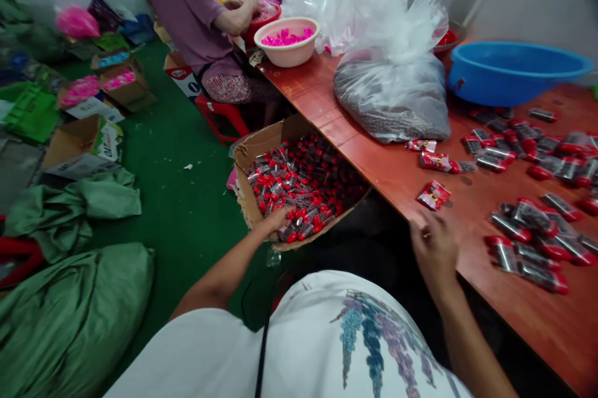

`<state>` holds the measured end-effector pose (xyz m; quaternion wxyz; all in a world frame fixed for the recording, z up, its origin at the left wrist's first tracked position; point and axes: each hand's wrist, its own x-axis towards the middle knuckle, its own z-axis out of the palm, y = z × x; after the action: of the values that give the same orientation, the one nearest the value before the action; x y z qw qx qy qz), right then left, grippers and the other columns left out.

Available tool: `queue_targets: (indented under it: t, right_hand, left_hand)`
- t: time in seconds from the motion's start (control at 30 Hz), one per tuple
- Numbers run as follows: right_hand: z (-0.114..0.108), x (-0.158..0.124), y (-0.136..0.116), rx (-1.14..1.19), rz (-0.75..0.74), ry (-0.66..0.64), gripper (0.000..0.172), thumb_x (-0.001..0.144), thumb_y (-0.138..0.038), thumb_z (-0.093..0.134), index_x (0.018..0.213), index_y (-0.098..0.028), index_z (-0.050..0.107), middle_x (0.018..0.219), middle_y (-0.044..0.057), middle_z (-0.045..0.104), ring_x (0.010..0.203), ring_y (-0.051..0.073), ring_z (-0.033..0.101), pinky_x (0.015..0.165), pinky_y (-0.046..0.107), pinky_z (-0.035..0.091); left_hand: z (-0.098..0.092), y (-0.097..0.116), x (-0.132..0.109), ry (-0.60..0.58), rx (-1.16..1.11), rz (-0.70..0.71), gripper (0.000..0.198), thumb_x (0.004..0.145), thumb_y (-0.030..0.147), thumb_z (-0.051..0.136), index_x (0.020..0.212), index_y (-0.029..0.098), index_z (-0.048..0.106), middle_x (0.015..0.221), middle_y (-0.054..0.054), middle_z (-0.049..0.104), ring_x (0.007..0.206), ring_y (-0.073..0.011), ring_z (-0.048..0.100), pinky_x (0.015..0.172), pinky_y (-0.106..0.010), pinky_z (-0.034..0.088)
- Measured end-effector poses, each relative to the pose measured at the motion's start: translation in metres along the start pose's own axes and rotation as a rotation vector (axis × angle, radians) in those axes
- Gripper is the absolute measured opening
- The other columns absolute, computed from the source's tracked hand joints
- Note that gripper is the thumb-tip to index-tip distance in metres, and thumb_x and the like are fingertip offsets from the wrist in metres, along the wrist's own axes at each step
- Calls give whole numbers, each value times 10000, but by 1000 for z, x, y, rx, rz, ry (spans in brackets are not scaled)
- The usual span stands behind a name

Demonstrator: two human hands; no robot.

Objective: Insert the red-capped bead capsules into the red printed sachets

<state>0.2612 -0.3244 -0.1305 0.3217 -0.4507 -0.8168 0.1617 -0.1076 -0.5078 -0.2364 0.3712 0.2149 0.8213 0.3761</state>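
Note:
My left hand (279, 220) reaches over the near rim of a cardboard box (256, 214) and touches the small clear bottles with red caps (299, 195) heaped in it. Its fingertips blend into the heap, so their grip cannot be made out. Over the table's edge, my right hand (434, 248) is a little blurred, its fingers loosely bent and apart, with nothing visible in them. Just beyond it lies a red printed packet (434, 195). More dark, red-capped bottles (527, 261) are scattered on the table to the right.
The reddish table (374, 155) bears a plastic bag of dark grains (392, 99), a blue basin (514, 74) and a pale bowl of pink pieces (289, 49). A co-worker (187, 18) sits at the far left end. Cartons (84, 146) and green sacks (75, 323) cover the left floor.

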Motion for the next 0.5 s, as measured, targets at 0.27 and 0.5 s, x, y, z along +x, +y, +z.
queue_targets:
  t: [0.27, 0.5]
  right_hand:
    - [143, 13, -60, 189, -287, -696, 329, 880, -254, 493, 1182, -235, 623, 1076, 81, 662, 1015, 242, 559, 906, 407, 474]
    - [193, 21, -87, 287, -311, -873, 603, 831, -190, 565, 1397, -303, 390, 1412, 72, 430, 1256, 230, 444, 1029, 409, 401]
  left_hand:
    - [-2, -32, 52, -140, 75, 8, 235, 562, 89, 718, 789, 138, 685, 806, -76, 679, 847, -231, 603, 821, -347, 428]
    - [-9, -15, 53, -213, -47, 5, 343, 541, 156, 722, 882, 167, 700, 831, -45, 693, 867, -256, 605, 819, -346, 440]
